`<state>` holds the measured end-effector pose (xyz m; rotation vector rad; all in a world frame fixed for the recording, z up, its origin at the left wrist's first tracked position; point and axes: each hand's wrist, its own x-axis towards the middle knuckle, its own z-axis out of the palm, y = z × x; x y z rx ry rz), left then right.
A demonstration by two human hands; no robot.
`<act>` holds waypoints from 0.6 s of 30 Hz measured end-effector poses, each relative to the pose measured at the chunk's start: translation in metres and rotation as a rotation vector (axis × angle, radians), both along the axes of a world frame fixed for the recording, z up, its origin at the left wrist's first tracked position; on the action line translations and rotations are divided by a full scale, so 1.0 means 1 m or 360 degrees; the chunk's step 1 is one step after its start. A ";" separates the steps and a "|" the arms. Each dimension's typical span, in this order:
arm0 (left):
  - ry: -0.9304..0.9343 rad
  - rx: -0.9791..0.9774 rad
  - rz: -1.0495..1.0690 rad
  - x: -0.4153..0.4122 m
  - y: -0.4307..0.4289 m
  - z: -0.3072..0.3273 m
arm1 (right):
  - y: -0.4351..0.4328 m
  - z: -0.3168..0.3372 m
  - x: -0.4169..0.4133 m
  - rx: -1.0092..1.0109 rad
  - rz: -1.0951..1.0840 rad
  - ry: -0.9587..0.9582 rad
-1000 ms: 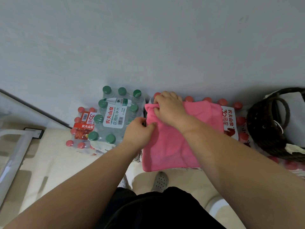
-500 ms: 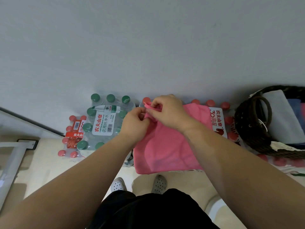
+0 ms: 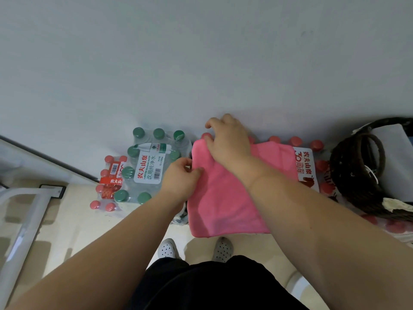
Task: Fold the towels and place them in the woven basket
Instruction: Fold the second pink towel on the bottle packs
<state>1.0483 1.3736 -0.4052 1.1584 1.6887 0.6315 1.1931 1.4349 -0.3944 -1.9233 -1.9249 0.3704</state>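
A pink towel (image 3: 225, 198) lies folded flat on top of a pack of red-capped bottles (image 3: 306, 162). My left hand (image 3: 181, 177) pinches the towel's left edge between thumb and fingers. Lying across the towel's far left corner is my right hand (image 3: 228, 142); its fingers are bent over the far edge and the index fingertip is lifted. At the right edge of the view stands the dark woven basket (image 3: 355, 173), with a grey folded towel (image 3: 397, 162) inside it.
A pack of green-capped water bottles (image 3: 149, 166) and a smaller red-capped pack (image 3: 109, 182) stand against the wall on the left. A white metal frame (image 3: 24, 220) crosses the floor at far left. My feet (image 3: 194, 249) are just below the towel.
Both hands pinched the towel's far left corner together. Now my right hand has moved farther onto that corner and my left hand has slid down along the left edge.
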 end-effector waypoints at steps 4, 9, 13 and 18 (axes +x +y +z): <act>0.0043 0.0139 -0.0105 -0.005 -0.010 0.001 | -0.016 0.010 -0.014 -0.0063 0.0266 0.0001; -0.0001 0.0313 -0.0349 -0.007 -0.018 0.004 | -0.028 0.014 -0.012 -0.0467 0.0349 0.0204; 0.0062 0.0347 -0.0462 -0.006 -0.020 0.007 | -0.028 0.031 -0.011 -0.0669 0.0435 0.0190; 0.0058 0.0202 -0.0506 -0.009 -0.024 0.003 | -0.032 0.046 -0.020 -0.0810 0.0532 -0.0207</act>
